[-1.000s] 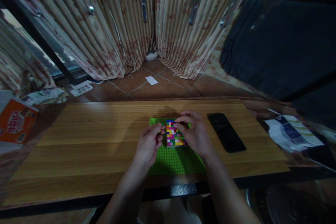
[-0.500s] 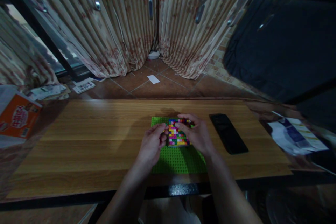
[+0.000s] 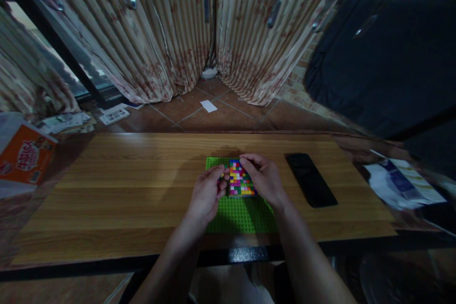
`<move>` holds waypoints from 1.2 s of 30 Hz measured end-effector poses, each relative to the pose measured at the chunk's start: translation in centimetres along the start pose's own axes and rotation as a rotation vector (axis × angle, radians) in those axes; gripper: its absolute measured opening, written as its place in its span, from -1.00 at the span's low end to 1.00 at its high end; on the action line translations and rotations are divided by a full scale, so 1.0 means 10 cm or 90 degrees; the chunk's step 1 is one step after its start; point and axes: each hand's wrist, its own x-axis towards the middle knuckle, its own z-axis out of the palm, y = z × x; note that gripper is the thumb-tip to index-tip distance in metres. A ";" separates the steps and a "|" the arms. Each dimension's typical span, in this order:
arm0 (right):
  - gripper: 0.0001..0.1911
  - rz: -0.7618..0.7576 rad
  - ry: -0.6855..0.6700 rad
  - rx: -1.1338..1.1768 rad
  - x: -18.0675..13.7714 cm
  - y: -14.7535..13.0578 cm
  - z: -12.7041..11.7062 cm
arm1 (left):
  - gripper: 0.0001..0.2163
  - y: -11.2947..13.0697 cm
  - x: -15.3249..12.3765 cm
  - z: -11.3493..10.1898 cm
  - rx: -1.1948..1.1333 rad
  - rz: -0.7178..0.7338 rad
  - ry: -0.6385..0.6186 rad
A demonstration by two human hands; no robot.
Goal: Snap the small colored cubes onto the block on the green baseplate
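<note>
A green studded baseplate (image 3: 245, 218) lies on the wooden table, bearing a block of small multicoloured toy bricks (image 3: 238, 181) in rows. Left of that block, my left hand (image 3: 206, 192) is closed in a pinch; bits of green and yellow, apparently small toy bricks, show at its fingertips. My right hand (image 3: 265, 175) reaches over the block's right side. Its thumb and forefinger come together at the upper edge, and whatever lies between them is hidden. The hand also covers the block's upper right part.
A black phone (image 3: 310, 180) lies on the wooden table (image 3: 117, 190) to the right of the baseplate. Beyond are curtains (image 3: 171, 33) and a tiled floor with a white paper (image 3: 208, 106). An orange and white bag (image 3: 26, 156) stands left; plastic packaging (image 3: 404, 185) lies right.
My right thumb has drawn back from the block's face towards its upper edge, uncovering more bricks. My left hand stays pinched in nearly the same place. The view has shifted slightly.
</note>
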 end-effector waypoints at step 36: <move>-0.81 -0.185 0.025 0.001 -0.15 -0.31 -0.13 | -0.75 0.09 -0.10 0.04 -0.008 0.024 -0.113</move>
